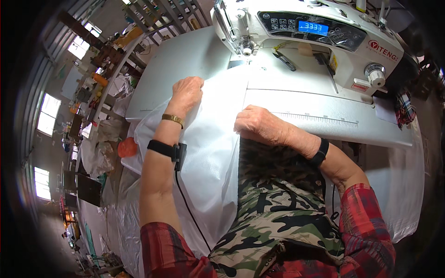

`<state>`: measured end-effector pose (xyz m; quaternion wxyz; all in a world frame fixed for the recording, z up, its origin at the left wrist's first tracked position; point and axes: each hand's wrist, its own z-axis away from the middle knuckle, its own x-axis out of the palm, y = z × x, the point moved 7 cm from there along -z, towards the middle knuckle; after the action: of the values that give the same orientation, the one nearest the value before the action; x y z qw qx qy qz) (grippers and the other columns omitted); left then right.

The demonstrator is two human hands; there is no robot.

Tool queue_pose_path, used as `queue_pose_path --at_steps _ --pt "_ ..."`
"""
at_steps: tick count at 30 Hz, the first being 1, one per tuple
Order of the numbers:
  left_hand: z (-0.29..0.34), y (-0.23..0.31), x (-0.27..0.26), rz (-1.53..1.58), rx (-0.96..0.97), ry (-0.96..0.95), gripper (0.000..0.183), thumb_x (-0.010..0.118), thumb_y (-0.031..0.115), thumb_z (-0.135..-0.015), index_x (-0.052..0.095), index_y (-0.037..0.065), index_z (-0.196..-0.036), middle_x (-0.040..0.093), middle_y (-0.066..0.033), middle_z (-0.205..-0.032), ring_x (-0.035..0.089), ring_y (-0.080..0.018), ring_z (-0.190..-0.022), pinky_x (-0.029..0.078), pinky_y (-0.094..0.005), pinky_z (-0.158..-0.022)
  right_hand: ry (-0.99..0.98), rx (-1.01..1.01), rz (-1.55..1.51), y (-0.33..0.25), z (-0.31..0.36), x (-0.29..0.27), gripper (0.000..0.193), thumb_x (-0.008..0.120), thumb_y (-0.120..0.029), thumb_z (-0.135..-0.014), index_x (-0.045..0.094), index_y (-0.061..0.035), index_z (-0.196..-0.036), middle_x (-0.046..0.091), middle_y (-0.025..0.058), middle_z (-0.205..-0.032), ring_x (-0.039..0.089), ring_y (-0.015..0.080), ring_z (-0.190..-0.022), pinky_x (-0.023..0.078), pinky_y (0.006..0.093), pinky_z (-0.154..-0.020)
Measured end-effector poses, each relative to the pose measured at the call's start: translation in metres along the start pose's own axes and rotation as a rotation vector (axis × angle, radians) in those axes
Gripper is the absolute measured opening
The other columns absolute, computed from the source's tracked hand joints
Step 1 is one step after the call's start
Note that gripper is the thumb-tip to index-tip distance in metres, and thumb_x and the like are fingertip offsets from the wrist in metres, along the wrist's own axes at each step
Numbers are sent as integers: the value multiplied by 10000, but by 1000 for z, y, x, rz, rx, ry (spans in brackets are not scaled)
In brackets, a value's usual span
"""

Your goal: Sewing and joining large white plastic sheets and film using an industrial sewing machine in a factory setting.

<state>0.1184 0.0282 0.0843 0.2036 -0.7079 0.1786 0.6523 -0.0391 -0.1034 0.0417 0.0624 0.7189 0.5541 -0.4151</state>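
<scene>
A sheet of thin white fabric runs from the sewing machine's needle area down over the table edge and along my lap. My left hand is closed on its left side, fingertips curled into the cloth. On the right edge of the cloth, at the table's front, my right hand pinches it with curled fingers. Beyond both hands stands the white sewing machine, its needle and presser foot just above the cloth's far end. Bright lamp light washes out the fabric there.
Black thread snips and a dark-handled tool lie on the machine bed. A ruler scale runs along the table's front. An orange-red bundle sits left of the cloth. Clear plastic sheeting hangs at the right.
</scene>
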Motion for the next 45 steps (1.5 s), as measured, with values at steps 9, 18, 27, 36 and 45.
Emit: queue_pose_path --at_steps 9,18,27,36,45 --pt "-32 61 -17 -276 213 373 124 584 47 -807 671 62 -895 682 -133 -946 663 -323 -928 508 -443 -791 -38 -6 5 -1 -1 -2 151 655 -71 -773 504 -67 -763 545 75 -753 580 281 -746 474 374 -794" --pt "-25 97 33 -17 376 453 84 573 64 -839 618 26 -779 594 -108 -948 603 -311 -873 527 -424 -741 -20 -35 15 -1 -1 -1 154 659 -67 -742 506 -74 -756 542 69 -743 573 279 -732 461 376 -758" --pt "-53 95 32 361 38 192 323 661 258 -789 684 -64 -774 662 -273 -786 659 -451 -772 528 -504 -762 -19 -29 13 -1 1 -3 143 663 -81 -762 521 -73 -777 565 65 -760 583 267 -754 452 381 -765" --pt "-52 121 30 6 171 217 188 637 137 -764 678 -47 -762 651 -264 -744 662 -421 -732 545 -477 -683 -18 28 -28 3 2 -1 175 676 -68 -731 509 -67 -786 543 81 -782 554 299 -775 450 398 -769" --pt "-43 113 40 158 105 178 183 612 115 -807 672 -52 -762 652 -268 -770 661 -426 -761 540 -489 -709 33 -109 -93 -7 3 -6 187 678 -80 -729 494 -72 -763 512 84 -758 545 294 -736 450 390 -718"
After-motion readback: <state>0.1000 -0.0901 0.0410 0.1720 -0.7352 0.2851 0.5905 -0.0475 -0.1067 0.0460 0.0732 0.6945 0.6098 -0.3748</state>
